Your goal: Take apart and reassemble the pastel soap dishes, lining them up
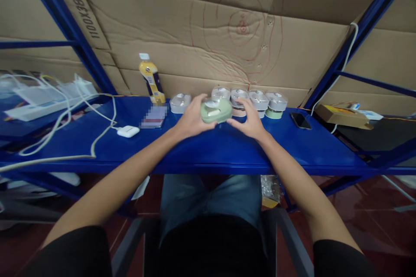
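Observation:
My left hand (191,117) and my right hand (248,119) grip a pale green round container (216,110) with a clear lid from either side, just above the blue shelf (208,147). The fingers of both hands curl round its edges. Right behind it stands a row of several similar lidded containers (258,100), some stacked. One more lidded container (180,103) stands apart to the left.
A yellow drink bottle (151,78) stands at the back left. A white earbud case (128,131) on a cable and a power strip (39,106) lie left. A dark phone (300,120) and a flat cardboard box (342,116) lie right. Cardboard sheets back the shelf.

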The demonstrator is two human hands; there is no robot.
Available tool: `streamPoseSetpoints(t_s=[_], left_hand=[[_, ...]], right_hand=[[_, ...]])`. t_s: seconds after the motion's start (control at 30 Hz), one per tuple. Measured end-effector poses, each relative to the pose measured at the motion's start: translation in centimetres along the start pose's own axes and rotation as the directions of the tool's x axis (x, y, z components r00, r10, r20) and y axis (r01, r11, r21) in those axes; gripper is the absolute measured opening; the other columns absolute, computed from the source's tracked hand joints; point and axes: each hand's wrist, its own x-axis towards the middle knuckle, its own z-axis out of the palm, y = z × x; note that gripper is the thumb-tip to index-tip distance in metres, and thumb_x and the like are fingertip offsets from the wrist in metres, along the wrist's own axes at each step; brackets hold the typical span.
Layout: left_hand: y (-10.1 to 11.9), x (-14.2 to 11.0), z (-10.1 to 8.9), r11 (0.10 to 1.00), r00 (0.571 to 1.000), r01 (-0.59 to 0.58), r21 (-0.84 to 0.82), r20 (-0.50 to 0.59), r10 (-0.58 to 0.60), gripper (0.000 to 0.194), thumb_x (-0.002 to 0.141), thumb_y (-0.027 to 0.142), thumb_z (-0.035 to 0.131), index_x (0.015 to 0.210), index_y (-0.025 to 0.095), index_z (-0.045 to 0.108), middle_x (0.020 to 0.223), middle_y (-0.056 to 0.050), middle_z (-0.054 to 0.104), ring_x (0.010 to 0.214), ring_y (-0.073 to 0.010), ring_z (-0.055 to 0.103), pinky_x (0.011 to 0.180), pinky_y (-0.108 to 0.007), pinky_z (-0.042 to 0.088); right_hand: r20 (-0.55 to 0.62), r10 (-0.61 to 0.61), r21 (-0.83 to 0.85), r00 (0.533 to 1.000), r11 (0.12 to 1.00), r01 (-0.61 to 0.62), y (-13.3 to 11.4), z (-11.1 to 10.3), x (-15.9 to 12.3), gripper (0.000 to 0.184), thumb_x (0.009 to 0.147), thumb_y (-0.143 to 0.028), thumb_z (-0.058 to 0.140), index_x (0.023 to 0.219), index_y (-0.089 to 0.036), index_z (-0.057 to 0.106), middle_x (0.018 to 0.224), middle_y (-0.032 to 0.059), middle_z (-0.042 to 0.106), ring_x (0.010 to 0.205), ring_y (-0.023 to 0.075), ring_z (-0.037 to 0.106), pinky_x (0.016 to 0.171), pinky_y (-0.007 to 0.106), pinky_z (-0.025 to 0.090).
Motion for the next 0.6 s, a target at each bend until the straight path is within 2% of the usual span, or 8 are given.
streamPoseSetpoints(t_s=[0.07, 0.13, 0.23, 0.3, 0.47, 0.6], left_hand=[[1.4, -1.2, 0.7, 0.994, 0.992, -0.060, -0.092, 0.109, 0.070, 0.107, 0.070, 0.045, 0.094, 0.160, 0.017, 0.043, 0.159, -0.024, 0.062, 0.147, -0.0465, 0.063, 0.125, -0.062, 0.051], [2.3, -2.0, 1.3, 0.981, 0.974, -0.081, -0.177, 0.196, 0.116, 0.109, 0.069, 0.041, 0.093, 0.163, 0.019, 0.042, 0.163, -0.023, 0.060, 0.150, -0.0466, 0.061, 0.126, -0.061, 0.051], [2.5, -2.6, 2.0, 0.960, 0.953, -0.061, -0.273, 0.271, 0.138, 0.110, 0.070, 0.038, 0.091, 0.166, 0.021, 0.040, 0.166, -0.021, 0.059, 0.152, -0.0458, 0.061, 0.127, -0.060, 0.051], [2.3, -2.8, 2.3, 0.952, 0.950, -0.024, -0.307, 0.289, 0.118, 0.113, 0.070, 0.041, 0.092, 0.167, 0.020, 0.038, 0.164, -0.022, 0.060, 0.150, -0.0456, 0.062, 0.126, -0.061, 0.052], [1.5, -3.0, 2.8, 0.939, 0.936, 0.067, -0.336, 0.346, 0.057, 0.121, 0.069, 0.050, 0.096, 0.168, 0.019, 0.035, 0.154, -0.022, 0.068, 0.143, -0.0452, 0.068, 0.120, -0.060, 0.056], [0.6, -3.0, 2.7, 0.954, 0.943, 0.049, -0.294, 0.328, 0.053, 0.122, 0.070, 0.053, 0.097, 0.171, 0.018, 0.037, 0.152, -0.022, 0.067, 0.142, -0.0444, 0.067, 0.122, -0.061, 0.055]], right_hand=[[0.102, -0.064, -0.004, 0.993, 0.998, 0.065, -0.8, 0.4, -0.2, 0.101, 0.080, -0.079, 0.088, 0.163, -0.029, 0.057, 0.170, 0.0165, 0.056, 0.161, 0.0439, 0.051, 0.135, 0.064, 0.042], [0.214, -0.080, 0.010, 0.974, 0.997, 0.080, -1.3, 0.9, -0.4, 0.111, 0.076, -0.078, 0.092, 0.167, -0.028, 0.053, 0.174, 0.0165, 0.054, 0.164, 0.0453, 0.047, 0.137, 0.065, 0.039], [0.339, -0.048, 0.016, 0.939, 0.999, 0.045, -1.8, 1.3, -0.7, 0.109, 0.077, -0.073, 0.092, 0.168, -0.027, 0.053, 0.167, 0.0162, 0.063, 0.155, 0.0458, 0.058, 0.130, 0.067, 0.047], [0.374, -0.013, 0.001, 0.927, 1.000, 0.014, -2.1, 1.4, -0.9, 0.104, 0.079, -0.070, 0.090, 0.167, -0.025, 0.056, 0.162, 0.0172, 0.068, 0.148, 0.0452, 0.065, 0.124, 0.065, 0.053], [0.367, 0.030, -0.026, 0.930, 0.999, -0.023, -2.4, 1.4, -0.9, 0.093, 0.080, -0.070, 0.088, 0.155, -0.019, 0.066, 0.151, 0.0194, 0.074, 0.139, 0.0443, 0.070, 0.118, 0.062, 0.057], [0.245, 0.101, 0.030, 0.964, 0.993, -0.111, -1.0, 0.5, -0.5, 0.078, 0.087, -0.073, 0.081, 0.144, -0.021, 0.070, 0.141, 0.0167, 0.079, 0.127, 0.0394, 0.075, 0.112, 0.059, 0.060]])
